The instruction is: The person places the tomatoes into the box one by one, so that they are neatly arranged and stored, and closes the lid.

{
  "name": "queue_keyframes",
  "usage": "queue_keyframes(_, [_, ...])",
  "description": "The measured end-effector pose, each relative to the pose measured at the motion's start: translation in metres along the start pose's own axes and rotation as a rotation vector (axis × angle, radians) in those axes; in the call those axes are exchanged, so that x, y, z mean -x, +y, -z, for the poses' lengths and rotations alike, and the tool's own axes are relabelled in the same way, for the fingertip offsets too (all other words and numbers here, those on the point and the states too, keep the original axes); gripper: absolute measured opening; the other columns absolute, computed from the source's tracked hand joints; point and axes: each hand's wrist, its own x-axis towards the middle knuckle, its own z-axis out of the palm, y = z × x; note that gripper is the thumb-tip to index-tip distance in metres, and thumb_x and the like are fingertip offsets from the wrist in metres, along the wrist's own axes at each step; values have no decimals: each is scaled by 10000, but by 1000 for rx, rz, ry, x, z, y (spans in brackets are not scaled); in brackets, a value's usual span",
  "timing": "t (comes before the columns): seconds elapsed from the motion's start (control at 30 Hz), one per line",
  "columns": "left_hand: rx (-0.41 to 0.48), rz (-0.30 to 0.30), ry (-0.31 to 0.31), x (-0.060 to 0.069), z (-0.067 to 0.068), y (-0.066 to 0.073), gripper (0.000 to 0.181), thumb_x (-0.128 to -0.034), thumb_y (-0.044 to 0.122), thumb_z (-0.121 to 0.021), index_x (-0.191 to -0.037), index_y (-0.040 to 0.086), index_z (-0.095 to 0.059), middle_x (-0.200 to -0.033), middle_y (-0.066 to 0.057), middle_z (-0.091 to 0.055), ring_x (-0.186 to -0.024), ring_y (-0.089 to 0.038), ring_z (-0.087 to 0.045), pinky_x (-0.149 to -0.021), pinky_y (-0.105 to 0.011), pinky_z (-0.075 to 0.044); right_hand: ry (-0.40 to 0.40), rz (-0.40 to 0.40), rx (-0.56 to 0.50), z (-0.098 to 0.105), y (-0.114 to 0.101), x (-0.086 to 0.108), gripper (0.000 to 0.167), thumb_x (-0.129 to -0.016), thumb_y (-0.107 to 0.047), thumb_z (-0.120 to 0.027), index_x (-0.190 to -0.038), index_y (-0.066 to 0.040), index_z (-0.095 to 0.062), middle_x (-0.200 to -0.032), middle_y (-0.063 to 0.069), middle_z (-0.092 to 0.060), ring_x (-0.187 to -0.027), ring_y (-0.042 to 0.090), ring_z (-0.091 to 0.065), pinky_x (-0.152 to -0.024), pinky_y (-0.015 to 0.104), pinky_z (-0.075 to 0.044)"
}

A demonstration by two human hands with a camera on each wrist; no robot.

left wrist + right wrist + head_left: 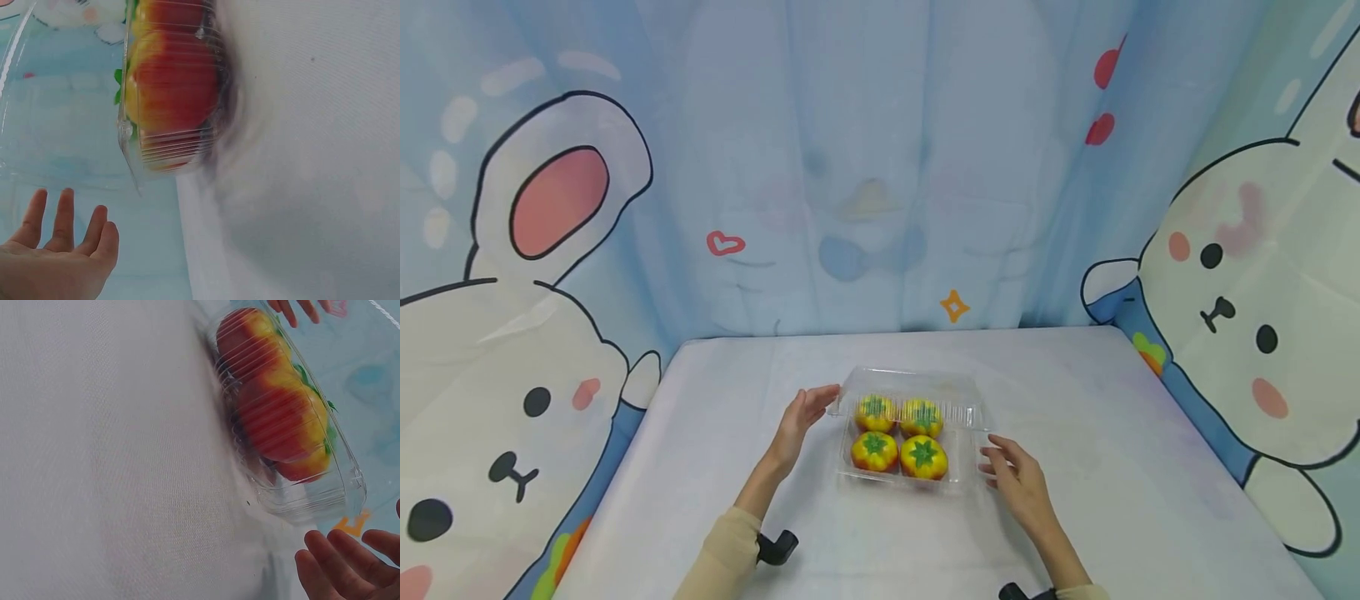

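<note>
A clear plastic clamshell box [961, 458] sits on the white tabletop with its lid [917, 382] raised at the far side. Inside are several round yellow-and-red fruits [875, 452] with green star-shaped tops, set in two rows. My left hand [793, 423] reaches toward the lid's left edge, fingers extended; whether the fingertips touch it I cannot tell. In the left wrist view that hand [59, 253] holds nothing. My right hand [1018, 482] is just right of the box, fingers slightly bent and apart from it. Nothing is in the right hand [353, 569] in its wrist view.
The white-covered table [737, 392] extends around the box on all sides. A blue curtain [865, 167] with cartoon prints hangs behind its far edge. Black wrist straps [777, 547] sit on the forearms below beige sleeves [722, 554].
</note>
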Motion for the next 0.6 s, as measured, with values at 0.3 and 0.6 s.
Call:
queue_keyframes(0.3, [-13, 23, -4, 5, 0, -8, 657, -1076, 386, -102, -1411, -58, -451, -1452, -236, -464, -1393, -387, -362, -1169, -579, -192, -7, -98, -22, 5, -38, 12, 402, -1040, -179, -441, -1350, 71, -500, -1168, 270, -652, -941, 331, -703, -704, 325, -603])
queue_keyframes(0.6, [-48, 28, -12, 9, 0, -11, 645, -1079, 362, -115, -1406, -87, -442, -1437, -295, -452, -1381, -408, -375, -1160, -595, -199, -3, -112, -76, 8, -43, 13, 372, -1046, -188, -460, -1320, 42, -562, -1169, 253, -662, -931, 314, -706, -718, 280, -596])
